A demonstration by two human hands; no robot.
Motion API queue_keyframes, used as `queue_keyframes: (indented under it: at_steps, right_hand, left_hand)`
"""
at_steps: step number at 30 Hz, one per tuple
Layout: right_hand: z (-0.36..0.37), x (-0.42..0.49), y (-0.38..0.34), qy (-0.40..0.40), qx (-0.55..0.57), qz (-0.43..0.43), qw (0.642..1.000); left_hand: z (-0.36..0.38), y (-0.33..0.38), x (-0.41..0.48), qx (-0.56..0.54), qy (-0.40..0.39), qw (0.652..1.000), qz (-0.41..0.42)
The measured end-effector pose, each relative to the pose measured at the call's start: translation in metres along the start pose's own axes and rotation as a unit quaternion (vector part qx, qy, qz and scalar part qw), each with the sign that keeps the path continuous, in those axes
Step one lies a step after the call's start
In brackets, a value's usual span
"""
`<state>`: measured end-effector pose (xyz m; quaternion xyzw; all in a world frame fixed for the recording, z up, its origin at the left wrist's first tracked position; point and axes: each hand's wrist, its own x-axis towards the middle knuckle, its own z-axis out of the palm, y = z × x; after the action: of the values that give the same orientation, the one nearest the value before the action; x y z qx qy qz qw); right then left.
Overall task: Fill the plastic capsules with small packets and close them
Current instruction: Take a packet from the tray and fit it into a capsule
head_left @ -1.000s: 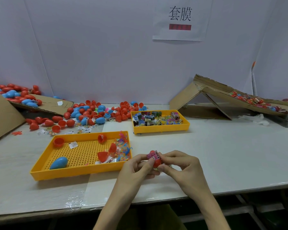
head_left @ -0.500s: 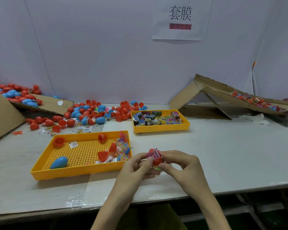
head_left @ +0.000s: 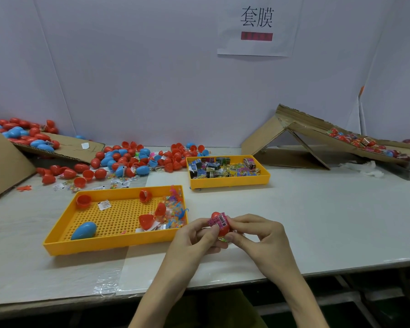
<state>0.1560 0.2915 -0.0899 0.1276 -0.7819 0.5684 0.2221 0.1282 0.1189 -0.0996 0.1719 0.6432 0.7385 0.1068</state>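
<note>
Where curled fingers cover it: the red egg-shaped plastic capsule shows only its glossy top, its seam hidden.
Packet: the crinkled pink barcode-printed packet lies against the capsule.
Fingers: left hand and right hand both pinch it above the smooth pale bench.

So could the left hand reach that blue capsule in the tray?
Probably, once freed: the left hand grips the red capsule, and only the low tray wall lies between it and the blue capsule.

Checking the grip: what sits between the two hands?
A red capsule with a pink packet, pinched by left hand and right hand; head view.
</note>
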Motion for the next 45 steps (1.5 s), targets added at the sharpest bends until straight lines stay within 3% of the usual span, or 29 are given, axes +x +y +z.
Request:
queue_keyframes:
  at_steps: [10,15,19,24,45]
  right_hand:
    - [-0.001,0.0,-0.002,0.014,-0.005,-0.008,1.0]
    - [-0.001,0.0,-0.004,0.002,0.01,0.004,1.0]
    - [-0.002,0.0,-0.009,-0.008,0.073,0.029,0.997]
    - [-0.008,0.002,-0.009,-0.017,0.111,0.033,0.993]
    - [-0.009,0.002,-0.01,-0.015,0.152,0.036,0.988]
  left_hand:
    - [0.002,0.003,-0.003,0.025,-0.012,0.999,0.017]
    - [0.002,0.003,-0.005,-0.003,0.022,0.999,0.032]
    - [0.0,0.006,-0.007,-0.026,0.021,0.999,0.038]
    - [0.001,0.008,-0.009,0.002,-0.008,0.999,0.039]
    - [0.005,0.013,-0.015,0.041,0.007,0.996,0.077]
